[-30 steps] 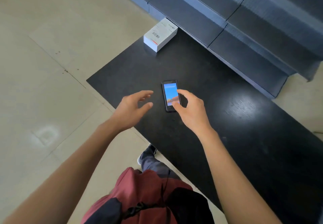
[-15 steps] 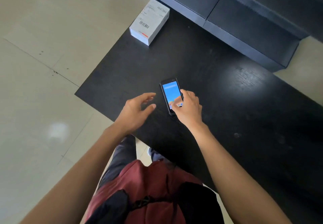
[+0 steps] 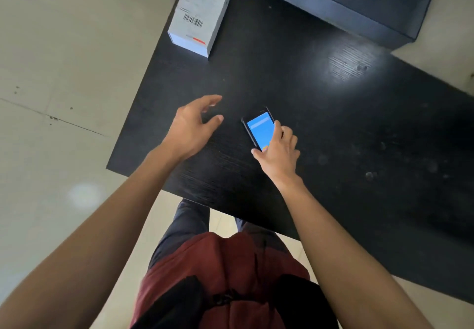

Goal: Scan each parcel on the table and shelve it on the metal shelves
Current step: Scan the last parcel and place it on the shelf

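A black worktop (image 3: 320, 128) is seen from above, with pale floor tiles (image 3: 64, 72) around it. A white parcel (image 3: 201, 11) with barcodes printed on its upper face is laid flat near the far left corner of the worktop, well apart from both hands. Behind the worktop, the dark metal shelves (image 3: 359, 2) are seen along the top edge of the view, and the parcel is placed just in front of them, not on them. A small phone-like scanner (image 3: 259, 129) with a lit blue screen is held near the middle of the worktop by the right hand (image 3: 278, 154): its lower end is pinched between the thumb on the left edge and the fingers curled around the right edge. Whether the scanner is resting on the worktop or lifted slightly cannot be told. The left hand (image 3: 191, 128) is held just left of the scanner, without touching it, its grip spread, with relaxed fingers and thumb apart and nothing held. A dark red garment (image 3: 225, 277) and dark trousers (image 3: 184, 226) are seen at the bottom of the view.
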The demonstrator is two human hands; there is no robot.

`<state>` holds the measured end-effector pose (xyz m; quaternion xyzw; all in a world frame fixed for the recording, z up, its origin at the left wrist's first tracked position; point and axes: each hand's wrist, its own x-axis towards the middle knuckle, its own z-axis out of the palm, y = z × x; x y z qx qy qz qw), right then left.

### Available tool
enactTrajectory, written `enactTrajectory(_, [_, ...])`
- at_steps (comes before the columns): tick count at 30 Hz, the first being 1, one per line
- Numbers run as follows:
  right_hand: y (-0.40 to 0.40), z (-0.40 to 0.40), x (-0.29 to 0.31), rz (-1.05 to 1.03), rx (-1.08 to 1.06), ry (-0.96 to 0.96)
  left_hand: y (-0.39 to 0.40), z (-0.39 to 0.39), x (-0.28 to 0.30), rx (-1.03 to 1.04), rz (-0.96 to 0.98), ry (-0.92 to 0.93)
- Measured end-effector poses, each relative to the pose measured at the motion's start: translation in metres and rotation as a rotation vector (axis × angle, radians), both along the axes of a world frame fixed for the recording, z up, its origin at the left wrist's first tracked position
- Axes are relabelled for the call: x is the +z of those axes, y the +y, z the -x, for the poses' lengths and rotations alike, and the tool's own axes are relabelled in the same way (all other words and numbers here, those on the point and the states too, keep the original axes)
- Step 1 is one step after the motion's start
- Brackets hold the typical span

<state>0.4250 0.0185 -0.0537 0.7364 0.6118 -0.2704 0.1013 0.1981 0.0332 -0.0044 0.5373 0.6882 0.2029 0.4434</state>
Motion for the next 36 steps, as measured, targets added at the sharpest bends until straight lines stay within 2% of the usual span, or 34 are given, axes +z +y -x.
enactTrajectory(6, [0.008,0.004,-0.006,0.049,-0.042,-0.057,0.051,0.028,-0.009,-0.016,-0.117,0.062])
enactTrajectory(16, [0.023,0.035,0.001,0.029,-0.342,0.100,0.110,0.064,-0.022,-0.040,-0.229,0.275])
enactTrajectory(25, [0.057,0.067,0.027,-0.064,-0.294,0.219,0.135,0.088,-0.053,-0.156,-0.068,0.357])
enactTrajectory(31, [0.071,0.084,0.050,-0.095,-0.297,0.306,0.116,0.085,-0.057,-0.279,-0.124,0.518])
enactTrajectory(36, [0.077,0.099,0.070,-0.091,-0.304,0.351,0.101,0.076,-0.053,-0.245,-0.106,0.463])
